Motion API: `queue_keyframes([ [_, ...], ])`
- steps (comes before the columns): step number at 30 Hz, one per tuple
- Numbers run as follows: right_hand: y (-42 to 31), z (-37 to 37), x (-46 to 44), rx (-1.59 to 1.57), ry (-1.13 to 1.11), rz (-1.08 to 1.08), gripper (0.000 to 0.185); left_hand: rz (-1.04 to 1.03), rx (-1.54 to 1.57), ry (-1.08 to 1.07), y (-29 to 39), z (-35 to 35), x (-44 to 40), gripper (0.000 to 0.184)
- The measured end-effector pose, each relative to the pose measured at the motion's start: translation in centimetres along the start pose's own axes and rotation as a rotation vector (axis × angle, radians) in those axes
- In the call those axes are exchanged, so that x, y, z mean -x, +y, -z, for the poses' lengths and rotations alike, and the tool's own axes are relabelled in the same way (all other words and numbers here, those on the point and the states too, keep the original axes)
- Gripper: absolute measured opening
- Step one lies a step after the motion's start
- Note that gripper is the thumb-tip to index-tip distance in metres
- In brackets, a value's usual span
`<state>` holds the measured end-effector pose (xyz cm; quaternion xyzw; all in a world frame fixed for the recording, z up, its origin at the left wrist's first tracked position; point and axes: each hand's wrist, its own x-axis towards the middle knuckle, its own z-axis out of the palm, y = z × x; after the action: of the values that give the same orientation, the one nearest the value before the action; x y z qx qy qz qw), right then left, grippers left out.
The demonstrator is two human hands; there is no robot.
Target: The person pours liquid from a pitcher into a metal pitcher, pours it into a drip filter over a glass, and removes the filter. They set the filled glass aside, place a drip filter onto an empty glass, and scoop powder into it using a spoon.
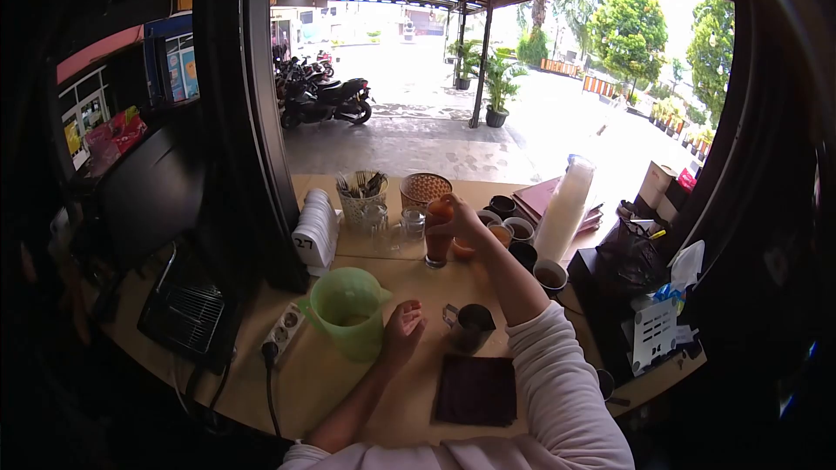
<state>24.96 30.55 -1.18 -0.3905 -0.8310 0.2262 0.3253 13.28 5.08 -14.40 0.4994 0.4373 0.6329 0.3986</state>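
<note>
My right hand reaches across the counter, its fingers wrapped round the upper part of a tall glass of reddish-brown drink. My left hand is held above the counter with its fingers curled, beside a green plastic pitcher, and nothing shows in it. Right of that hand stands a dark cup with a clear handle-like piece at its left. A folded dark cloth lies nearer to me. Clear upturned glasses are just left of the tall glass.
Beyond are a cutlery basket, a woven basket and white number tags. Several cups and a stack of plastic cups stand right. A power strip with a cord lies left.
</note>
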Motion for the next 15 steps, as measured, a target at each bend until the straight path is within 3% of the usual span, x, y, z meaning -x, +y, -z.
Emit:
queue_keyframes([
  [4, 1.1, -0.5, -0.6, -0.004, 0.014, 0.079, 0.089, -0.012, -0.01, -0.004, 0.0, 0.0, 0.1, 0.04],
  [15, -0.2, 0.5, 0.2, 0.041, -0.036, -0.019, 0.092, -0.023, 0.002, -0.023, 0.4, 0.0, 0.7, 0.034],
])
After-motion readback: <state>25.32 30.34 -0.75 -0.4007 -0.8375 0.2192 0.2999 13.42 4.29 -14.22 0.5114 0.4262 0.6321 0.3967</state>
